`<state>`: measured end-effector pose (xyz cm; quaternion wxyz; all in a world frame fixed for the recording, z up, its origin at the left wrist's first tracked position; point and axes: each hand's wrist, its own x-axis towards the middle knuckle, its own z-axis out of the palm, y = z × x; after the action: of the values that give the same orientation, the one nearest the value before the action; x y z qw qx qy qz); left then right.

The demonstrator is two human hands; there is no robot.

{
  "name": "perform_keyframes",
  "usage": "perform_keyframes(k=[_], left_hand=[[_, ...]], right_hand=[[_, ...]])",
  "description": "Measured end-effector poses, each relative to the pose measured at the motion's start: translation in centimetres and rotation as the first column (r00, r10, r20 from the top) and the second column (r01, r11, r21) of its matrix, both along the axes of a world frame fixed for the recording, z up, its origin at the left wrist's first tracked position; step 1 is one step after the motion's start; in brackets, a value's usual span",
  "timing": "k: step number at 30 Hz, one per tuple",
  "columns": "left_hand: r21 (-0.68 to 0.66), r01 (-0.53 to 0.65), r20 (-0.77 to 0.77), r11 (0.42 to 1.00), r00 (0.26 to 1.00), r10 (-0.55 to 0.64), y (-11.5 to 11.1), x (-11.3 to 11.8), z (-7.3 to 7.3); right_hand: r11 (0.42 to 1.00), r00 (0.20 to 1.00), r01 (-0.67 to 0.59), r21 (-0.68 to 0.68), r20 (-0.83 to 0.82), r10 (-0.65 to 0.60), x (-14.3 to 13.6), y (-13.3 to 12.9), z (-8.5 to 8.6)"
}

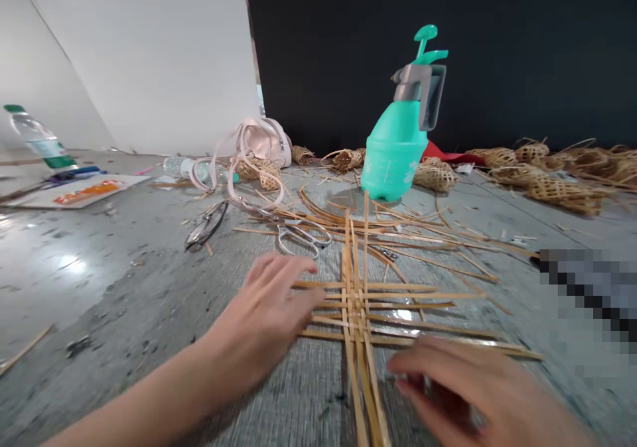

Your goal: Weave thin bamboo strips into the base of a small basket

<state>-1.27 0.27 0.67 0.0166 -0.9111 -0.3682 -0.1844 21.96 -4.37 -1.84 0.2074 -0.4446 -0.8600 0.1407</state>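
Note:
Flat bamboo strips (356,314) lie crossed and woven together in the middle, some running away from me and others sideways. My left hand (273,301) is at the left ends of the sideways strips, fingers bent and apart, slightly blurred. On the near right side, my right hand (462,381) is over the grey surface beside the long near strips, its fingers curled with a gap between thumb and forefinger and nothing visible in them. Scissors with pale handles (303,235) lie just beyond my left hand. Loose strips (423,238) are scattered behind the weave.
A turquoise spray bottle (395,145) stands at the back. Woven bamboo pieces (562,188) lie at the back right. A pink bag (261,143), glasses (206,226) and a clear bottle (42,138) are on the left. A pixelated patch covers the right edge.

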Motion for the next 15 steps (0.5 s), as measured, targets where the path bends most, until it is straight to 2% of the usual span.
perform_keyframes(k=[2,4,9,15], left_hand=[[-0.061,0.12,-0.002,0.991,0.993,-0.121,-0.8,0.8,-0.4],[-0.209,0.149,0.015,0.966,0.989,-0.149,-1.4,1.6,-0.7],[-0.343,0.104,0.093,0.934,0.993,-0.077,-1.4,2.4,-1.5],[-0.559,0.125,0.266,0.819,0.963,0.034,-1.1,2.2,-1.6]], right_hand=[[0.998,0.999,0.034,0.057,-0.019,-0.033,-0.4,0.5,-0.4],[0.997,0.998,0.06,0.042,-0.033,-0.059,-0.6,1.2,-0.9],[0.997,0.997,0.074,-0.008,-0.019,-0.074,-1.0,2.1,-1.7],[0.992,0.998,0.065,-0.11,0.008,-0.065,-1.1,1.8,-1.9]])
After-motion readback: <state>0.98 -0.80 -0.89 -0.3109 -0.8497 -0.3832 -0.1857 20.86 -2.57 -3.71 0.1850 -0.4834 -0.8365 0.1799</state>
